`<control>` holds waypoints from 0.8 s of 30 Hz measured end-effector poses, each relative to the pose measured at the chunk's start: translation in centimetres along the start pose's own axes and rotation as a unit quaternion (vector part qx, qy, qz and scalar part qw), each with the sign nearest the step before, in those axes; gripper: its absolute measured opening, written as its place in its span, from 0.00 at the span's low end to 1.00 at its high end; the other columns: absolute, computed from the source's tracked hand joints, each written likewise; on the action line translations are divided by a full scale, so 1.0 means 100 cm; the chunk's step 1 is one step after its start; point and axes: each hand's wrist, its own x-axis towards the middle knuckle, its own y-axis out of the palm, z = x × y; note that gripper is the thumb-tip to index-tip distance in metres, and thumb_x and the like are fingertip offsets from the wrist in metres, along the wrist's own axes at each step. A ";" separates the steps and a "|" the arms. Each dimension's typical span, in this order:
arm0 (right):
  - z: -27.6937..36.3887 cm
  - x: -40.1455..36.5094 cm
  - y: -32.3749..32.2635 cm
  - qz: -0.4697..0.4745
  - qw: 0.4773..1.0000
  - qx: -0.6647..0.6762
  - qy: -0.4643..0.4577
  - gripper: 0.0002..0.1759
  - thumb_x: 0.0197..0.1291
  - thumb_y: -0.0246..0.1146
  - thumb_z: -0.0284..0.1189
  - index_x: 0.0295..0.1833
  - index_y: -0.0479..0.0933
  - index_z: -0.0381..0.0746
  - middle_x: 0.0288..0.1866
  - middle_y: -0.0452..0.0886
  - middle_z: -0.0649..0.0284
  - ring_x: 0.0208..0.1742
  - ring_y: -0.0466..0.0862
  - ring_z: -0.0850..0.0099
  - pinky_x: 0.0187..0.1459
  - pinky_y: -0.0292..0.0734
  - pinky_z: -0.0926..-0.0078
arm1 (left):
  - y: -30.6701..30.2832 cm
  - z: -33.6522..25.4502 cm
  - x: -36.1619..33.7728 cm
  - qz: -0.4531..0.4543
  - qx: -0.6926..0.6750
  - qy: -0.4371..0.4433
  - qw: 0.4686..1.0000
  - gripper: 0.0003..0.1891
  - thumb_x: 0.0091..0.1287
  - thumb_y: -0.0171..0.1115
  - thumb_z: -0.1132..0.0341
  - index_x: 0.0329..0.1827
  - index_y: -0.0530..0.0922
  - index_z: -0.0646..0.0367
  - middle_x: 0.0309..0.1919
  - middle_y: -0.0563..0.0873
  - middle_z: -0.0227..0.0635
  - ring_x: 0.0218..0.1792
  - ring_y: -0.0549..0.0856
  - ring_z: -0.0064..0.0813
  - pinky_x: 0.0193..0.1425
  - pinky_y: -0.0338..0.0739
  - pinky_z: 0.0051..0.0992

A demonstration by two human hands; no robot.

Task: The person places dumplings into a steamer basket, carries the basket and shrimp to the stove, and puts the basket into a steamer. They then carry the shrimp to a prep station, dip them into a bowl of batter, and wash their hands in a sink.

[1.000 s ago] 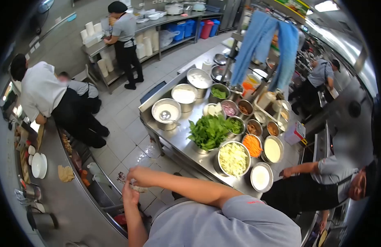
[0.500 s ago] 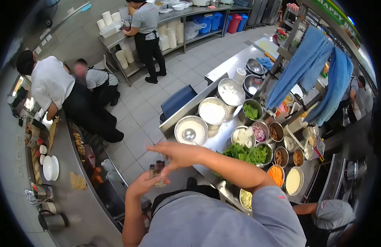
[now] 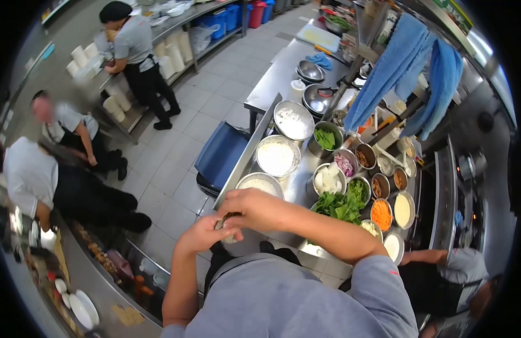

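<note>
My left hand (image 3: 201, 234) is closed around a small dark-topped item (image 3: 230, 216), whose kind I cannot make out; a pale part shows beneath the fingers. Over its top, the fingers of my right hand (image 3: 252, 208) are closed, touching the item and meeting my left fingers. Both hands are in front of my body, beside the table's corner. Just beyond my right hand is a steel bowl of white powder (image 3: 261, 183), partly hidden by that hand. Another bowl of white powder (image 3: 278, 155) stands behind it. Leafy greens (image 3: 336, 208) lie to the right of my right forearm.
A blue bin (image 3: 224, 151) stands by the steel prep table (image 3: 276, 76). Containers of shredded carrot (image 3: 381, 214) and yellow liquid (image 3: 404, 209) are at right. Blue towels (image 3: 387, 70) hang above. Several co-workers are around, one (image 3: 454, 276) close on my right.
My right hand has come down from above onto the item in my left hand, and its spread fingers have closed. The view has shifted, bringing the blue bin more into sight.
</note>
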 end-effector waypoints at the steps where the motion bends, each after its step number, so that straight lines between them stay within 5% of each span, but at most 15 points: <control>1: 0.002 0.008 -0.004 -0.033 0.999 -0.028 -0.021 0.11 0.57 0.69 0.25 0.46 0.83 0.36 0.42 0.82 0.56 0.41 0.86 0.56 0.44 0.81 0.63 | -0.016 -0.007 0.004 0.018 -0.017 -0.012 1.000 0.16 0.73 0.63 0.66 0.59 0.77 0.64 0.44 0.87 0.34 0.49 0.84 0.25 0.55 0.78 0.27; 4: 0.020 0.033 -0.021 -0.080 0.994 -0.073 -0.010 0.09 0.58 0.69 0.25 0.45 0.84 0.36 0.40 0.84 0.54 0.42 0.86 0.55 0.44 0.80 0.63 | -0.060 -0.026 0.021 0.039 -0.011 0.046 0.998 0.20 0.70 0.67 0.69 0.62 0.75 0.64 0.49 0.86 0.34 0.49 0.84 0.25 0.56 0.78 0.28; 6: 0.028 0.044 -0.035 -0.126 0.986 -0.102 0.051 0.10 0.59 0.71 0.24 0.47 0.85 0.38 0.39 0.85 0.60 0.41 0.87 0.66 0.44 0.81 0.70 | -0.092 -0.036 0.035 0.056 0.017 0.044 0.997 0.24 0.68 0.68 0.71 0.66 0.73 0.63 0.55 0.84 0.35 0.55 0.83 0.27 0.62 0.77 0.29; 8: 0.040 0.051 -0.053 -0.174 0.971 -0.122 0.110 0.09 0.60 0.70 0.22 0.47 0.84 0.36 0.37 0.86 0.62 0.38 0.85 0.74 0.42 0.81 0.74 | -0.106 -0.046 0.049 0.060 -0.139 0.123 0.981 0.31 0.66 0.69 0.69 0.72 0.68 0.63 0.62 0.81 0.40 0.62 0.80 0.31 0.69 0.73 0.31; 12: 0.041 0.051 -0.099 -0.274 0.925 -0.152 0.216 0.11 0.58 0.72 0.26 0.46 0.85 0.36 0.36 0.88 0.59 0.37 0.87 0.69 0.43 0.81 0.72 | -0.158 -0.032 0.069 -0.065 -0.039 0.178 0.981 0.23 0.74 0.61 0.67 0.69 0.71 0.61 0.59 0.83 0.41 0.61 0.82 0.32 0.67 0.74 0.33; 15: 0.019 0.052 -0.124 -0.268 0.897 -0.257 0.241 0.11 0.56 0.71 0.26 0.45 0.86 0.36 0.35 0.87 0.56 0.37 0.87 0.63 0.43 0.81 0.68 | -0.200 0.004 0.064 -0.157 -0.050 0.119 0.979 0.19 0.76 0.59 0.63 0.67 0.73 0.59 0.55 0.86 0.39 0.57 0.84 0.28 0.63 0.75 0.30; 19: -0.108 0.033 -0.123 -0.221 0.861 -0.392 0.235 0.09 0.57 0.68 0.33 0.41 0.86 0.41 0.38 0.87 0.55 0.40 0.87 0.55 0.44 0.82 0.60 | -0.250 0.132 0.044 -0.232 -0.049 -0.047 0.970 0.17 0.76 0.60 0.58 0.61 0.77 0.57 0.49 0.87 0.34 0.42 0.85 0.24 0.45 0.78 0.26; 24: -0.253 0.004 -0.054 -0.149 0.854 -0.367 0.337 0.11 0.53 0.66 0.35 0.37 0.86 0.39 0.35 0.87 0.51 0.38 0.86 0.51 0.43 0.80 0.56 | -0.259 0.246 -0.021 -0.273 -0.067 -0.235 0.930 0.18 0.74 0.62 0.52 0.58 0.77 0.53 0.44 0.88 0.32 0.38 0.84 0.23 0.38 0.77 0.25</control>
